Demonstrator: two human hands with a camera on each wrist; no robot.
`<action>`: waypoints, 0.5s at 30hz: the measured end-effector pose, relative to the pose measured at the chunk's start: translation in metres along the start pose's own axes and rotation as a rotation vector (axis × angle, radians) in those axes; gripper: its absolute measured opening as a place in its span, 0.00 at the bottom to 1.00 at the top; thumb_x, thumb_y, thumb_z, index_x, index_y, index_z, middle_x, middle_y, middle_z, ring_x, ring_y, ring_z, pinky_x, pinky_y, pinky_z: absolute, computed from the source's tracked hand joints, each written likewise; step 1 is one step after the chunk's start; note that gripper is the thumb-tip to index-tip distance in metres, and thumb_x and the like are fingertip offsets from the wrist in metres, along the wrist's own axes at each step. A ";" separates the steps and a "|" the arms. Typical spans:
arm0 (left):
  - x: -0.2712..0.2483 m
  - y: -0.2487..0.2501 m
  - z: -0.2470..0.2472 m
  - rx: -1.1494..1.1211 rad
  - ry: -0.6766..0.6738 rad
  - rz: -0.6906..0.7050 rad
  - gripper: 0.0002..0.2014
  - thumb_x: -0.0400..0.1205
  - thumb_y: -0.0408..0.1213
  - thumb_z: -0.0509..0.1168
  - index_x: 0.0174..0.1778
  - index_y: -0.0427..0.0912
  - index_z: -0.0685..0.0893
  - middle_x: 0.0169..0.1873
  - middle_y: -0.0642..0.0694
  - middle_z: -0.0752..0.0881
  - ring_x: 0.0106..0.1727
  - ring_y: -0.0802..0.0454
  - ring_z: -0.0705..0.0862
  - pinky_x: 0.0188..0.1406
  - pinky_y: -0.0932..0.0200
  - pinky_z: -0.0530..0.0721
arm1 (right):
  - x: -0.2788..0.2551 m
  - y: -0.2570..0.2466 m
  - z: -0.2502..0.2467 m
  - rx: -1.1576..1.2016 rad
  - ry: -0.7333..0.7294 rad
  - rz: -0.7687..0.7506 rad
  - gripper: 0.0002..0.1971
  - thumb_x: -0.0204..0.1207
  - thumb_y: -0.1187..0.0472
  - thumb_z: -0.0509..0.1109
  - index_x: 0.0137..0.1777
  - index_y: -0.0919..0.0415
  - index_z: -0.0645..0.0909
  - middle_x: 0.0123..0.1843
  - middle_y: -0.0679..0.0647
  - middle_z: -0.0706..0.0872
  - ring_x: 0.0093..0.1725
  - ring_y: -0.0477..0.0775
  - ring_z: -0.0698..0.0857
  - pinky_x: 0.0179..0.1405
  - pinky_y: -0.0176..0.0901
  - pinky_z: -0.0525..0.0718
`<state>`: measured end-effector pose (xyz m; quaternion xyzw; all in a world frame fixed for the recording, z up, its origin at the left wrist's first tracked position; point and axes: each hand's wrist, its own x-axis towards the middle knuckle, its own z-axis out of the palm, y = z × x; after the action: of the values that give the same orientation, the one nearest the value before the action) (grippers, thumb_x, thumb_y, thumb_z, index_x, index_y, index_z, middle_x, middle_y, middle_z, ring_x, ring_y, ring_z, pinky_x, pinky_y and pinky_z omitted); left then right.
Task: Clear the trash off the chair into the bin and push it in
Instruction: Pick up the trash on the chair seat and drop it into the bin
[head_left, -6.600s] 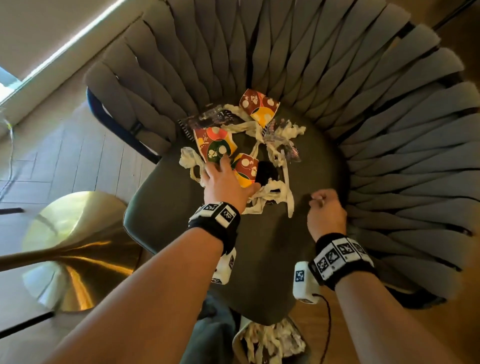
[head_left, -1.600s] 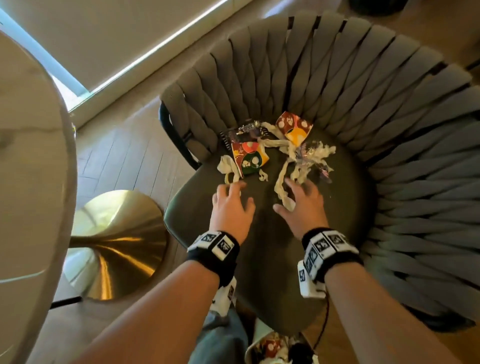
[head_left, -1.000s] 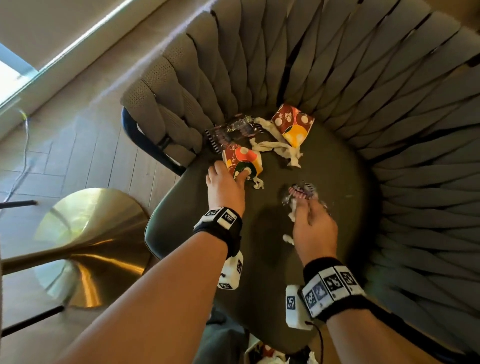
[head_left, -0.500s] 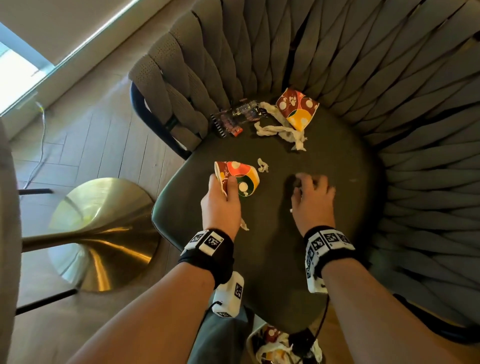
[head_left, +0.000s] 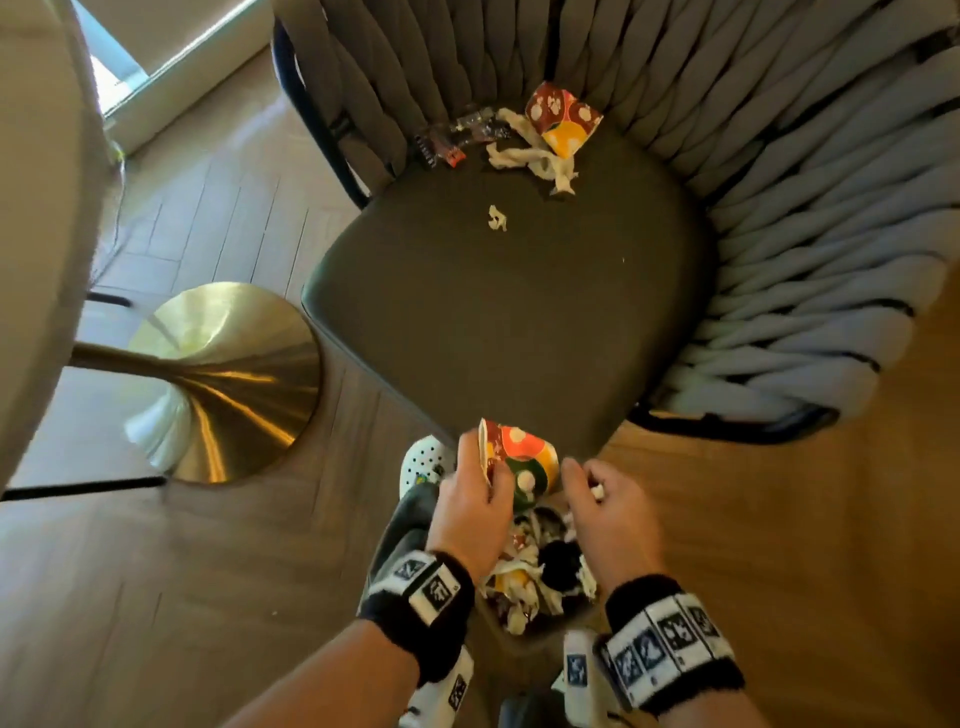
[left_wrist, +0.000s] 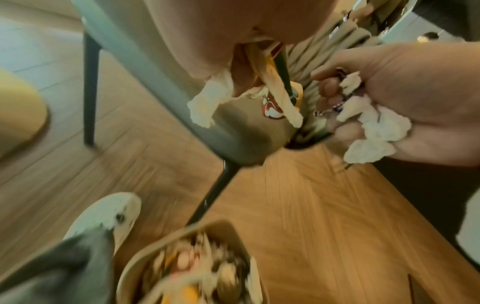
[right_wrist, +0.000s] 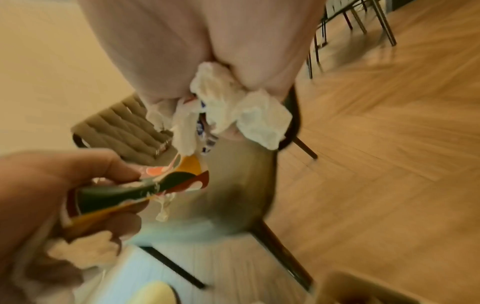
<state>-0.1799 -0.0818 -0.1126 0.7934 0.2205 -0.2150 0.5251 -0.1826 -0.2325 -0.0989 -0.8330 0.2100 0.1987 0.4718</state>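
Pale wood flooring (head_left: 779, 519) laid in a herringbone pattern covers the room. A round brass pedestal base (head_left: 223, 384) stands on it under a pale tabletop (head_left: 36, 182). Daylight enters through a window (head_left: 156, 57) beside a plain light wall.

Daylight is admitted through the window (head_left: 156, 57) at upper left; glare is thrown on the brass base (head_left: 228, 379). Both wrist views are smeared by blur.
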 end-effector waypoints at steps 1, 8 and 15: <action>-0.022 -0.020 0.012 0.028 -0.013 -0.018 0.05 0.88 0.44 0.59 0.58 0.58 0.72 0.41 0.48 0.90 0.39 0.55 0.91 0.39 0.49 0.93 | -0.018 0.025 0.004 -0.030 0.001 -0.004 0.21 0.85 0.49 0.65 0.30 0.56 0.76 0.26 0.52 0.78 0.25 0.47 0.76 0.27 0.45 0.76; -0.085 -0.163 0.105 0.074 0.013 -0.330 0.07 0.87 0.46 0.58 0.58 0.53 0.76 0.47 0.47 0.90 0.45 0.49 0.91 0.50 0.43 0.90 | -0.050 0.181 0.049 -0.232 -0.029 0.090 0.15 0.87 0.47 0.60 0.44 0.53 0.81 0.45 0.43 0.80 0.45 0.44 0.80 0.44 0.34 0.72; -0.047 -0.229 0.154 -0.001 0.116 -0.436 0.23 0.85 0.50 0.63 0.74 0.44 0.72 0.67 0.39 0.81 0.69 0.38 0.80 0.67 0.43 0.78 | -0.019 0.240 0.096 -0.157 -0.171 0.246 0.21 0.82 0.36 0.61 0.65 0.48 0.79 0.68 0.53 0.73 0.66 0.55 0.77 0.55 0.30 0.78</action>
<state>-0.3664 -0.1500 -0.3092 0.7377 0.4167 -0.2771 0.4531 -0.3399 -0.2583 -0.3032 -0.8152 0.2536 0.3409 0.3937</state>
